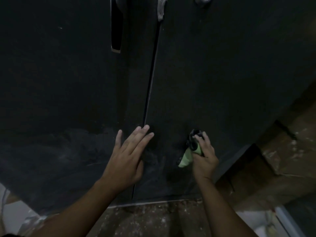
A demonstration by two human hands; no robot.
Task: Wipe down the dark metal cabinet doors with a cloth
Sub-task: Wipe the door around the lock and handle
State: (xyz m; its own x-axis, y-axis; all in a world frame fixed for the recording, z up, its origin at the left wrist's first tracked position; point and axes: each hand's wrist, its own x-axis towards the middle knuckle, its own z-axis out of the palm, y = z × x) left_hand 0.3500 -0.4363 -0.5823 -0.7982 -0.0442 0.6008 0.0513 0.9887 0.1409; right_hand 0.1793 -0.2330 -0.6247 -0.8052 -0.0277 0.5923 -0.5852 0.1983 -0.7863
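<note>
Two dark metal cabinet doors fill the view, the left door (pixel 68 82) and the right door (pixel 222 74), split by a narrow vertical gap (pixel 150 86). My right hand (pixel 204 156) grips a bunched light green cloth (pixel 187 156), darkened at its top, and holds it against the lower part of the right door. My left hand (pixel 127 156) lies flat with straight fingers across the gap near the bottom of the doors. The lower left door shows dusty grey smears.
A long dark handle (pixel 117 29) hangs on the left door near the top, and a grey rag strip (pixel 161 9) dangles by the gap. A metal padlock loop (pixel 203 0) shows at the top right. Speckled floor (pixel 153 218) lies below; brown cardboard (pixel 277 161) stands at the right.
</note>
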